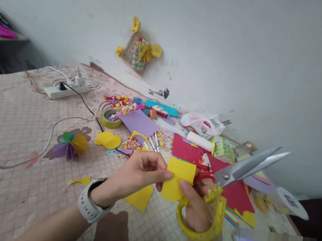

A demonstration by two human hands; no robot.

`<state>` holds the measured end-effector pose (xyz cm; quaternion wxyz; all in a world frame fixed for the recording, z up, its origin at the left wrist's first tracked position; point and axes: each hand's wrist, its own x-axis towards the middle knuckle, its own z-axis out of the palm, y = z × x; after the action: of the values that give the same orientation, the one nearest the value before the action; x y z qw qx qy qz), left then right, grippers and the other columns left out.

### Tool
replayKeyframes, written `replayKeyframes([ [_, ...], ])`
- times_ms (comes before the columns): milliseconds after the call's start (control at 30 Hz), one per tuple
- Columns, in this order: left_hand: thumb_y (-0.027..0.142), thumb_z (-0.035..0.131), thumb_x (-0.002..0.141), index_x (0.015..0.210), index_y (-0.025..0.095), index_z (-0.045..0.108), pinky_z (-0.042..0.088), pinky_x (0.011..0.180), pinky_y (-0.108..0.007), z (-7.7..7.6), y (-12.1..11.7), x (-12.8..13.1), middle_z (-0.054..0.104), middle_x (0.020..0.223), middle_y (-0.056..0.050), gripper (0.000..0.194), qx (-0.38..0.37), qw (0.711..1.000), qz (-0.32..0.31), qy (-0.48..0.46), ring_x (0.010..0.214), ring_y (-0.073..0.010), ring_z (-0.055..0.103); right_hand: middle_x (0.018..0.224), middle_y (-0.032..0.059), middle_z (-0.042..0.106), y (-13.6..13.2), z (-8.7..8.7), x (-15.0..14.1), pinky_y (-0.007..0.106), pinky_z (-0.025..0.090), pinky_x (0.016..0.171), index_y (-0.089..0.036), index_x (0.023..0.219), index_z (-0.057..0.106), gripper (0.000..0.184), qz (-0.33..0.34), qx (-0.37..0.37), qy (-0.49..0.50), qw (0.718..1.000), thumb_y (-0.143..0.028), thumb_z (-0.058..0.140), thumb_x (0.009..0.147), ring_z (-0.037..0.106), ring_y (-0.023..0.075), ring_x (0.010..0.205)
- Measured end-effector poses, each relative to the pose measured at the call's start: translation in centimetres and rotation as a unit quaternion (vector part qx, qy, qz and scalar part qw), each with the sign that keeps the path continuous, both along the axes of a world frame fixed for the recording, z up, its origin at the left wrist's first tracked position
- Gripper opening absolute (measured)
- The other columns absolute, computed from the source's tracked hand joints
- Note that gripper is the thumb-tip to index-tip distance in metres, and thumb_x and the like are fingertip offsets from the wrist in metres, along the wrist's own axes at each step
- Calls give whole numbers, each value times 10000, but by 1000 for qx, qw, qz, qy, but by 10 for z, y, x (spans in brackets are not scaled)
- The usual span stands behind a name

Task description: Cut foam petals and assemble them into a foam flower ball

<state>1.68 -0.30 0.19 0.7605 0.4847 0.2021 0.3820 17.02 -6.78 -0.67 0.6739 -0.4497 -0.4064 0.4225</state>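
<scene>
Thumb and fingers of my left hand [144, 174] pinch the left edge of a small yellow piece of paper [180, 173]. On the right, my right hand [198, 207] presses its thumb on the same paper near the lower edge. A pair of scissors [226, 175] with yellow-wrapped handles hangs on my right hand, blades slightly apart and pointing up and right, away from the paper. Under my hands a yellow paper sheet [141, 198] lies on the tablecloth, and a curved yellow scrap [80, 181] lies left of it.
A paper flower [69, 145] stands at left beside a grey cable. Farther back are yellow paper petals [107, 140], a tape roll [111, 118], purple paper [139, 124] and a power strip [66, 92]. Red paper [187, 148] and a small green box [223, 149] lie to the right.
</scene>
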Motion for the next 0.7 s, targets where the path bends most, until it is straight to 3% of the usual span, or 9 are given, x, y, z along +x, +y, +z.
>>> replayKeyframes([
  [233, 356, 794, 734, 650, 148, 582, 412, 532, -196, 1, -1, -1, 585, 556, 25, 309, 21, 999, 19, 28, 534, -80, 537, 812, 20, 776, -3, -1, 0, 319, 598, 599, -251, 820, 685, 121, -10, -23, -34, 999, -250, 785, 753, 739, 237, 697],
  [367, 341, 780, 739, 634, 156, 570, 394, 527, -203, 2, -2, -1, 576, 560, 21, 299, 36, 998, 38, 42, 539, -86, 521, 845, -6, 768, -4, 0, -1, 307, 612, 663, -274, 850, 680, 128, -4, -14, -34, 999, -220, 765, 771, 743, 216, 753],
  [533, 325, 775, 730, 668, 166, 562, 405, 564, -214, 2, -6, 2, 568, 643, 17, 273, 35, 997, 46, 41, 612, -107, 523, 909, 2, 748, -3, 1, -1, 322, 621, 732, -301, 952, 694, 151, 6, -15, -123, 992, -234, 718, 818, 731, 214, 818],
  [700, 371, 753, 754, 741, 158, 608, 423, 596, -228, 3, -10, 4, 600, 728, -9, 257, 40, 998, 24, 38, 670, -127, 537, 764, 14, 718, 3, -7, 5, 289, 617, 593, -251, 840, 696, 93, -8, 14, -185, 983, -254, 747, 763, 719, 208, 680],
])
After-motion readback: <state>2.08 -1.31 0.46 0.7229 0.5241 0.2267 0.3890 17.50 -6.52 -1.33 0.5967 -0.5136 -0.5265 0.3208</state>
